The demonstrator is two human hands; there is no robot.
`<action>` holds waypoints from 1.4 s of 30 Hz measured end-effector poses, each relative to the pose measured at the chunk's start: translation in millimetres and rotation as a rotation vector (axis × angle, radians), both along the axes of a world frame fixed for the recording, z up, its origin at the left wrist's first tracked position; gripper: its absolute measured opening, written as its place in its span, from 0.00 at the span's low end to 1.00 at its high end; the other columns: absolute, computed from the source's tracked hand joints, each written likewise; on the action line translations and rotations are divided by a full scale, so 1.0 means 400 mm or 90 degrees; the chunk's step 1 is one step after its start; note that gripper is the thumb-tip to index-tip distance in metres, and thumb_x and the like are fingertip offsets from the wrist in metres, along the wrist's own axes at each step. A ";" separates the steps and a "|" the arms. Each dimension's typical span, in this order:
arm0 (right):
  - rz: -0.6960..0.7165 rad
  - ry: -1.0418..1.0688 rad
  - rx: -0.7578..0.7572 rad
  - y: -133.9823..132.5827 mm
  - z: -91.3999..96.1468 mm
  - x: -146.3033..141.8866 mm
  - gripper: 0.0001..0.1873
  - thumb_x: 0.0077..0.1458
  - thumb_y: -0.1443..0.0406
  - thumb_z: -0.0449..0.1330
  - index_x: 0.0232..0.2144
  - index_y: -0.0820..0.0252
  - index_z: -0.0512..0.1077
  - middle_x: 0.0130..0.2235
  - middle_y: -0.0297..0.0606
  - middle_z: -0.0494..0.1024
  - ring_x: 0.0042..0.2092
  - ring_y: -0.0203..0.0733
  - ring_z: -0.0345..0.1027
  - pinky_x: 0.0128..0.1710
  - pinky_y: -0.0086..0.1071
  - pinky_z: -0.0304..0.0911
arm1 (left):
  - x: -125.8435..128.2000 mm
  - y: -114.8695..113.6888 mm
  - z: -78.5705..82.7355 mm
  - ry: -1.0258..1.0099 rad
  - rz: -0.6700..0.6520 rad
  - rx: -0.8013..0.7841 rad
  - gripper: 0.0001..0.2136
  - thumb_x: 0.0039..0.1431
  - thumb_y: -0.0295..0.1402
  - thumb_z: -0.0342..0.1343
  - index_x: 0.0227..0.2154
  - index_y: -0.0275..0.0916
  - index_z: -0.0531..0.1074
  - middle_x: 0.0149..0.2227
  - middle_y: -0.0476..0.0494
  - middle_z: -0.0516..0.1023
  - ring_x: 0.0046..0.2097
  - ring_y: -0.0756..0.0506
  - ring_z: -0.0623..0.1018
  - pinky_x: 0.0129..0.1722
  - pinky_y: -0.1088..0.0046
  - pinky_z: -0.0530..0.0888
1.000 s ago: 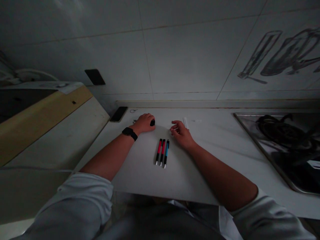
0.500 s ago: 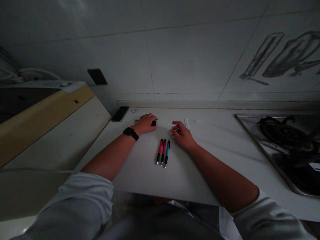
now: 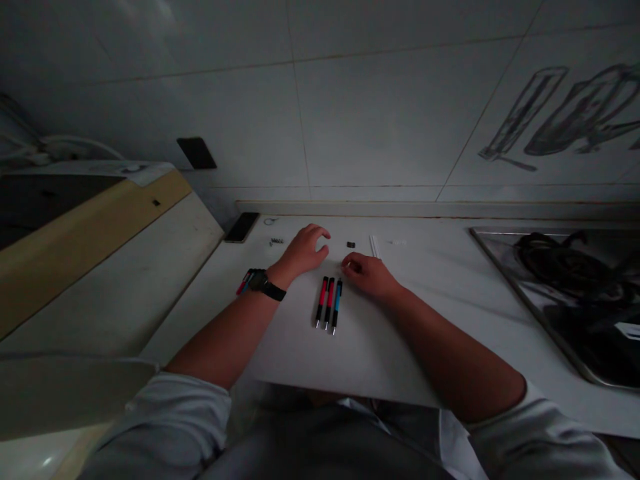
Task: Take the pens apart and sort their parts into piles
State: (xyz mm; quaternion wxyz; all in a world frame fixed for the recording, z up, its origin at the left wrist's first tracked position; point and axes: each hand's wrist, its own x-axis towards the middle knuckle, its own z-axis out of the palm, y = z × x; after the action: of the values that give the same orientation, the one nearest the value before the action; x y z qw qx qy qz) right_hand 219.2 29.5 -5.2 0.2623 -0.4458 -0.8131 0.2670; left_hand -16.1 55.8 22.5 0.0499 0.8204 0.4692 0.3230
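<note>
My left hand (image 3: 306,252) hovers over the white counter, open, thumb and fingers apart with nothing seen between them. My right hand (image 3: 369,272) is closed, its fingertips pinched together; whatever they hold is hidden or too small to name. Just below the hands lie two red pens (image 3: 325,303) and a blue pen (image 3: 337,307) side by side, metal tips toward me. Small black parts (image 3: 351,245) lie beyond my right fingertips, thin white tubes (image 3: 375,247) to their right. More pens (image 3: 244,283) are partly covered by my left wrist.
Small springs (image 3: 276,241) lie behind my left forearm, near a ring-like item (image 3: 270,221) and a phone (image 3: 242,227). Tiny pale pieces (image 3: 399,243) lie right of the tubes. A gas stove (image 3: 575,273) stands at right, a pale cabinet (image 3: 125,267) at left; a tiled wall is behind.
My left hand has moved right and opened; the dark item at its fingers is gone from it. My right hand has drawn slightly back, fingers more curled, uncovering the small black parts.
</note>
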 end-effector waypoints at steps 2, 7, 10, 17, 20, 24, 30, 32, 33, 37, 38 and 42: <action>0.023 -0.087 -0.023 -0.013 0.014 -0.001 0.11 0.61 0.58 0.62 0.43 0.57 0.76 0.30 0.33 0.78 0.30 0.37 0.68 0.33 0.31 0.56 | 0.031 -0.038 -0.010 -0.073 0.003 0.000 0.09 0.57 0.24 0.56 0.40 0.40 0.71 0.44 0.42 0.75 0.49 0.42 0.75 0.54 0.62 0.73; 0.023 -0.232 -0.018 -0.040 0.031 -0.014 0.17 0.60 0.56 0.64 0.49 0.56 0.76 0.35 0.37 0.82 0.35 0.41 0.72 0.33 0.32 0.55 | 0.052 -0.084 -0.080 -0.169 -0.002 -0.049 0.07 0.58 0.23 0.55 0.37 0.41 0.69 0.40 0.46 0.74 0.44 0.45 0.75 0.46 0.66 0.74; 0.052 -0.263 -0.002 -0.046 0.040 -0.013 0.17 0.61 0.59 0.62 0.51 0.55 0.75 0.36 0.37 0.82 0.37 0.41 0.72 0.34 0.32 0.55 | 0.042 -0.076 -0.106 -0.222 -0.016 -0.102 0.06 0.58 0.22 0.56 0.35 0.40 0.69 0.38 0.47 0.74 0.40 0.47 0.75 0.42 0.69 0.74; 0.104 -0.305 0.009 -0.064 0.059 -0.019 0.13 0.65 0.56 0.58 0.48 0.54 0.74 0.38 0.37 0.82 0.36 0.41 0.72 0.34 0.31 0.53 | 0.036 -0.067 -0.109 -0.274 -0.016 -0.139 0.06 0.59 0.23 0.56 0.37 0.40 0.71 0.38 0.47 0.76 0.39 0.48 0.76 0.38 0.72 0.74; 0.075 -0.346 0.019 -0.070 0.058 -0.028 0.13 0.64 0.53 0.59 0.42 0.55 0.74 0.38 0.39 0.81 0.36 0.43 0.72 0.32 0.32 0.51 | 0.037 -0.070 -0.111 -0.260 -0.027 -0.128 0.06 0.61 0.24 0.56 0.39 0.40 0.71 0.40 0.47 0.76 0.39 0.49 0.76 0.40 0.71 0.74; 0.029 -0.372 0.025 -0.071 0.051 -0.027 0.13 0.61 0.54 0.61 0.40 0.55 0.74 0.38 0.42 0.81 0.36 0.45 0.73 0.31 0.34 0.51 | 0.035 -0.074 -0.110 -0.243 -0.038 -0.129 0.06 0.62 0.25 0.56 0.41 0.40 0.73 0.42 0.46 0.77 0.40 0.48 0.77 0.42 0.69 0.75; -0.024 -0.346 0.045 -0.064 0.052 -0.017 0.10 0.59 0.63 0.59 0.44 0.55 0.74 0.40 0.44 0.82 0.37 0.46 0.74 0.31 0.34 0.53 | 0.032 -0.076 -0.106 -0.209 -0.053 -0.127 0.07 0.64 0.26 0.55 0.42 0.41 0.73 0.43 0.44 0.78 0.41 0.47 0.78 0.43 0.68 0.77; -0.035 -0.335 0.050 -0.067 0.051 -0.018 0.11 0.60 0.62 0.59 0.45 0.55 0.73 0.40 0.45 0.82 0.37 0.47 0.74 0.32 0.34 0.55 | 0.032 -0.076 -0.106 -0.200 -0.064 -0.119 0.07 0.64 0.26 0.55 0.43 0.41 0.73 0.43 0.44 0.78 0.42 0.47 0.78 0.44 0.68 0.77; -0.035 -0.331 0.051 -0.069 0.051 -0.020 0.12 0.60 0.62 0.59 0.46 0.56 0.73 0.41 0.45 0.82 0.38 0.47 0.75 0.32 0.34 0.55 | 0.032 -0.076 -0.106 -0.196 -0.067 -0.115 0.07 0.64 0.26 0.55 0.43 0.40 0.73 0.43 0.44 0.78 0.43 0.47 0.78 0.44 0.68 0.77; -0.024 -0.338 0.051 -0.078 0.049 -0.026 0.15 0.58 0.63 0.61 0.48 0.57 0.73 0.44 0.48 0.82 0.40 0.49 0.75 0.34 0.34 0.58 | 0.032 -0.079 -0.098 -0.177 -0.072 -0.096 0.07 0.64 0.25 0.55 0.44 0.40 0.73 0.43 0.44 0.78 0.43 0.47 0.78 0.46 0.67 0.76; -0.027 -0.335 0.050 -0.078 0.049 -0.026 0.14 0.58 0.64 0.60 0.48 0.57 0.73 0.44 0.47 0.82 0.40 0.49 0.76 0.34 0.34 0.58 | 0.033 -0.081 -0.095 -0.171 -0.075 -0.091 0.07 0.65 0.26 0.55 0.44 0.40 0.73 0.43 0.44 0.78 0.43 0.47 0.78 0.46 0.66 0.76; -0.060 -0.244 0.072 -0.064 0.046 -0.025 0.12 0.61 0.65 0.59 0.47 0.56 0.73 0.42 0.43 0.82 0.39 0.46 0.75 0.36 0.34 0.59 | 0.033 -0.085 -0.081 -0.158 -0.089 -0.095 0.06 0.65 0.29 0.57 0.44 0.41 0.74 0.42 0.43 0.78 0.44 0.45 0.78 0.47 0.64 0.76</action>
State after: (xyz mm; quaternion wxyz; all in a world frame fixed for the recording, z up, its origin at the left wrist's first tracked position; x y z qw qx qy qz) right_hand 209.3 3.8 13.4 0.1395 -0.5108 -0.8400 0.1184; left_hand -2.7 21.7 -9.9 0.1906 0.7986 0.4241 0.3823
